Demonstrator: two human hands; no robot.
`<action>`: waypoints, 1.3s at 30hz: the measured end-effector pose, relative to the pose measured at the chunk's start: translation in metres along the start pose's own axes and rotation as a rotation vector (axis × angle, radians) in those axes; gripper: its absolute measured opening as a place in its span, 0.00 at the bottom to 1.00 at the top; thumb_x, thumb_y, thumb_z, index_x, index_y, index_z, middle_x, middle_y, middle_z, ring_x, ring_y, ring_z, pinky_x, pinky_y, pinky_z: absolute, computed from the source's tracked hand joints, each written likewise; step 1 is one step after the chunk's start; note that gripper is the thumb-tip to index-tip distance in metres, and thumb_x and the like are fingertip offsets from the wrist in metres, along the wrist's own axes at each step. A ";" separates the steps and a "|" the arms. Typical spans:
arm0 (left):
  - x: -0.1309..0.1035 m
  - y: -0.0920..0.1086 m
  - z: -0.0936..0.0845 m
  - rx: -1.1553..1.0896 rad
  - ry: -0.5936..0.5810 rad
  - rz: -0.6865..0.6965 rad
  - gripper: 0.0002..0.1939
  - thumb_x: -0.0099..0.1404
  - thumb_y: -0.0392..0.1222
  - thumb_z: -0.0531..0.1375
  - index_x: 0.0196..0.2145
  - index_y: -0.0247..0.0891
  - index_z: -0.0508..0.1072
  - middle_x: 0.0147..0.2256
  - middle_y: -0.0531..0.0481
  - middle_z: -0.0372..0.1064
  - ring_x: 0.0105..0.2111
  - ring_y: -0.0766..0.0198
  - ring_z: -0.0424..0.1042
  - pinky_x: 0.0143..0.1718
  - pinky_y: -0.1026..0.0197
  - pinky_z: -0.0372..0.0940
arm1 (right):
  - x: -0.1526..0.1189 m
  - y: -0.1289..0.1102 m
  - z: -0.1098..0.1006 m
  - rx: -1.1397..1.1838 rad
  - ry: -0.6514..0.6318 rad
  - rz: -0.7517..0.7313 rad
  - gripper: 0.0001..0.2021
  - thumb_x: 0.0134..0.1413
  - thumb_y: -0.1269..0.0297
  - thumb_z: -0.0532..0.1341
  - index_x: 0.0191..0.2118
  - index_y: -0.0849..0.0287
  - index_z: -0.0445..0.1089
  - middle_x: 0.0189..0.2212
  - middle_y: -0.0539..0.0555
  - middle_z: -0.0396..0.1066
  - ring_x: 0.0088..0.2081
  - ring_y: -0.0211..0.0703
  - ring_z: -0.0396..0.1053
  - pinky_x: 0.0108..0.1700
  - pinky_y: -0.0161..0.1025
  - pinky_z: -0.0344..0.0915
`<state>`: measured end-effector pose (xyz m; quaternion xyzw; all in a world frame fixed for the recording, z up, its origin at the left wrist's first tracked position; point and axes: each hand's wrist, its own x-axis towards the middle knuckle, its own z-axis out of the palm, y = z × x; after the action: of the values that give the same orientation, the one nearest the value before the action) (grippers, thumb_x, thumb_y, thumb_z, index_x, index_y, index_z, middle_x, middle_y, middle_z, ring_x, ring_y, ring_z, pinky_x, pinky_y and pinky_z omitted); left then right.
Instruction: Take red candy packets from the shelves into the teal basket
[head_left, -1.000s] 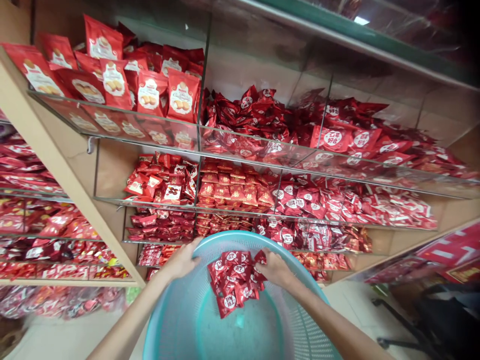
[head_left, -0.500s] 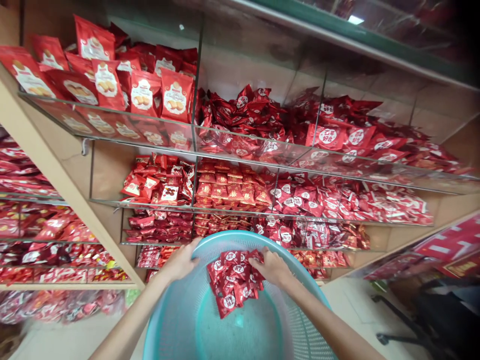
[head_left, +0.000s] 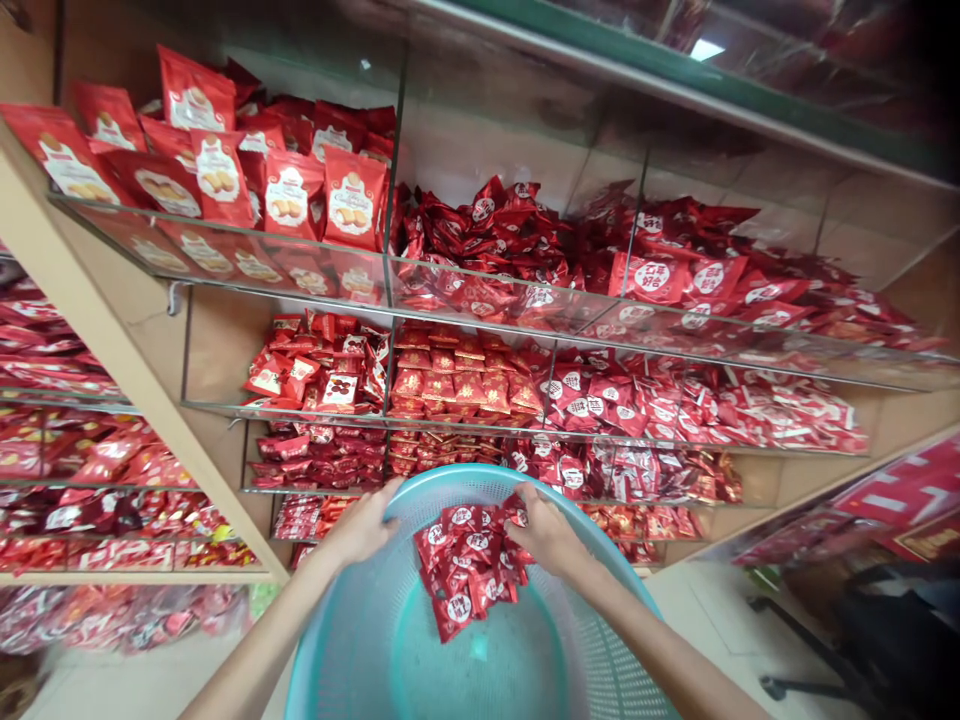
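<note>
A large turquoise plastic basket (head_left: 600, 600) with perforated sides is in front of me. My left hand (head_left: 364, 525) is closed over its far left rim, thumb inside. A heap of small red snack packets (head_left: 472, 565) with white round labels lies inside against the far wall. My right hand (head_left: 544, 530) is at the right side of this heap, inside the far rim, with its fingers curled round a red packet (head_left: 516, 512). The fingers partly hide that packet.
Glass-fronted shelves (head_left: 480, 310) behind the basket hold many red packets, with larger biscuit packets (head_left: 289, 195) at upper left. A wooden divider (head_left: 150, 350) slants down on the left. A dark wheeled chair base (head_left: 810, 650) stands at lower right on the pale floor.
My right hand's fingers have risen slightly and curled at the heap's right edge. My left hand and the basket stay almost where they were; the view has shifted a little.
</note>
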<state>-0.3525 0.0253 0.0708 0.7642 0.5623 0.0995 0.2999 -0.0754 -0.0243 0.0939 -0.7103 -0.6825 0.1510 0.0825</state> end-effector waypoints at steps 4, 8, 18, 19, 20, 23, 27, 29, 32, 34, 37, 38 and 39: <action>0.000 -0.002 0.001 -0.023 0.008 0.022 0.30 0.55 0.38 0.54 0.56 0.42 0.54 0.48 0.46 0.65 0.47 0.58 0.65 0.46 0.62 0.58 | 0.004 -0.023 -0.004 -0.259 0.036 -0.004 0.20 0.54 0.58 0.52 0.51 0.60 0.54 0.39 0.60 0.69 0.37 0.50 0.69 0.35 0.39 0.60; 0.001 -0.005 0.002 -0.032 0.019 0.030 0.30 0.54 0.37 0.53 0.56 0.42 0.55 0.49 0.46 0.65 0.47 0.58 0.65 0.46 0.62 0.58 | 0.011 -0.035 0.001 -0.411 0.068 -0.045 0.26 0.53 0.51 0.53 0.54 0.63 0.53 0.33 0.61 0.71 0.35 0.54 0.70 0.33 0.41 0.62; 0.004 -0.015 0.011 0.011 0.050 -0.020 0.32 0.54 0.36 0.52 0.58 0.40 0.52 0.51 0.45 0.62 0.50 0.58 0.62 0.50 0.61 0.55 | -0.015 -0.082 -0.091 -0.317 0.147 -0.266 0.20 0.55 0.48 0.49 0.41 0.59 0.65 0.29 0.58 0.72 0.32 0.49 0.70 0.28 0.37 0.59; 0.004 -0.016 0.012 0.019 0.051 -0.023 0.32 0.54 0.36 0.52 0.58 0.38 0.52 0.52 0.44 0.61 0.51 0.57 0.62 0.51 0.61 0.54 | -0.017 -0.086 -0.110 -0.288 0.199 -0.293 0.20 0.55 0.47 0.49 0.39 0.58 0.66 0.27 0.57 0.72 0.29 0.47 0.70 0.27 0.36 0.57; 0.005 -0.017 0.012 0.023 0.050 -0.027 0.33 0.54 0.35 0.52 0.58 0.37 0.51 0.52 0.43 0.60 0.51 0.57 0.61 0.52 0.60 0.54 | -0.019 -0.091 -0.129 -0.254 0.267 -0.320 0.19 0.55 0.48 0.48 0.36 0.58 0.66 0.24 0.55 0.71 0.26 0.44 0.69 0.25 0.35 0.56; 0.004 -0.018 0.015 -0.001 0.043 -0.025 0.33 0.54 0.33 0.51 0.58 0.36 0.50 0.53 0.43 0.59 0.52 0.59 0.59 0.53 0.61 0.53 | -0.015 -0.101 -0.191 -0.164 0.567 -0.399 0.18 0.58 0.52 0.46 0.35 0.58 0.67 0.20 0.52 0.69 0.23 0.39 0.66 0.25 0.35 0.56; 0.004 -0.020 0.018 -0.012 0.042 -0.044 0.33 0.54 0.33 0.52 0.58 0.34 0.50 0.54 0.43 0.57 0.53 0.60 0.58 0.54 0.61 0.51 | 0.010 -0.115 -0.259 -0.250 0.812 -0.334 0.14 0.55 0.55 0.51 0.38 0.59 0.66 0.26 0.54 0.70 0.30 0.42 0.68 0.32 0.37 0.60; 0.005 -0.021 0.019 -0.008 0.043 -0.043 0.33 0.55 0.33 0.52 0.59 0.33 0.50 0.54 0.42 0.57 0.53 0.60 0.58 0.54 0.61 0.50 | 0.026 -0.125 -0.278 -0.385 0.759 -0.212 0.17 0.53 0.53 0.54 0.40 0.62 0.66 0.32 0.60 0.71 0.35 0.48 0.69 0.35 0.40 0.61; 0.006 -0.021 0.019 -0.005 0.040 -0.037 0.33 0.54 0.32 0.52 0.59 0.33 0.50 0.55 0.42 0.56 0.53 0.60 0.58 0.54 0.61 0.50 | 0.046 -0.146 -0.290 -0.550 0.556 -0.079 0.25 0.49 0.48 0.56 0.44 0.66 0.66 0.39 0.68 0.69 0.41 0.56 0.67 0.38 0.45 0.62; 0.006 -0.021 0.019 -0.008 0.047 -0.034 0.33 0.54 0.31 0.52 0.58 0.33 0.50 0.55 0.43 0.57 0.53 0.60 0.58 0.54 0.61 0.50 | 0.055 -0.159 -0.295 -0.624 0.353 -0.073 0.28 0.46 0.46 0.58 0.47 0.66 0.65 0.43 0.68 0.67 0.44 0.57 0.66 0.41 0.46 0.62; 0.007 -0.022 0.019 -0.022 0.058 -0.029 0.33 0.54 0.31 0.52 0.58 0.34 0.50 0.54 0.42 0.58 0.52 0.60 0.59 0.54 0.61 0.51 | 0.064 -0.170 -0.303 -0.688 0.095 -0.087 0.32 0.39 0.47 0.63 0.49 0.63 0.65 0.45 0.63 0.67 0.45 0.56 0.66 0.42 0.45 0.63; 0.007 -0.023 0.020 -0.026 0.059 -0.031 0.33 0.54 0.31 0.52 0.59 0.34 0.50 0.54 0.42 0.58 0.52 0.59 0.59 0.53 0.60 0.51 | 0.066 -0.171 -0.306 -0.694 0.045 -0.086 0.33 0.36 0.47 0.64 0.49 0.63 0.66 0.45 0.62 0.67 0.44 0.56 0.66 0.42 0.44 0.63; 0.008 -0.024 0.021 -0.029 0.058 -0.034 0.33 0.54 0.32 0.52 0.59 0.33 0.50 0.53 0.42 0.58 0.52 0.59 0.59 0.53 0.60 0.51 | 0.068 -0.171 -0.308 -0.693 0.009 -0.087 0.35 0.34 0.47 0.66 0.49 0.63 0.66 0.45 0.61 0.68 0.44 0.55 0.67 0.41 0.44 0.64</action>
<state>-0.3587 0.0299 0.0392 0.7468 0.5821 0.1245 0.2964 -0.1349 0.0799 0.4317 -0.6669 -0.7225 -0.0968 -0.1543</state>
